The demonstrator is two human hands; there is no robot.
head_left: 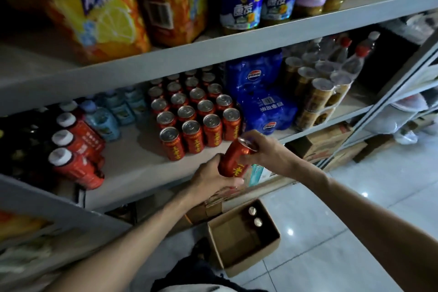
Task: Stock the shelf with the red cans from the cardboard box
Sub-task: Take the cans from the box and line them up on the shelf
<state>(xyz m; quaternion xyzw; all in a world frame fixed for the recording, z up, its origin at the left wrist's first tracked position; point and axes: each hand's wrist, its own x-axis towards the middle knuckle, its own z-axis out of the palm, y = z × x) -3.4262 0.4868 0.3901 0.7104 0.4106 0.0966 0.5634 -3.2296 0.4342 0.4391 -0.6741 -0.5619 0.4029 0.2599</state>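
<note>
Two hands shared one red can in front of the shelf: the left hand was wrapped around its lower body, and the right hand pinched its silver top rim with the fingertips. The can was tilted, its top leaning toward one o'clock, just clear of the shelf's front lip and at about five o'clock from the block of red cans already standing there in tidy rows. To my eye the risk lay in setting it down: brought in still tilted, or pushed too hard against the front row, it could knock a neighbour over and topple cans back through the block, or roll off the edge to the tiled floor. The blue Pepsi pack at three o'clock of the block left little room on that side. Below, at six o'clock from the hands, the cardboard box sat open on the floor, nearly empty, with two can tops showing against its far wall.
</note>
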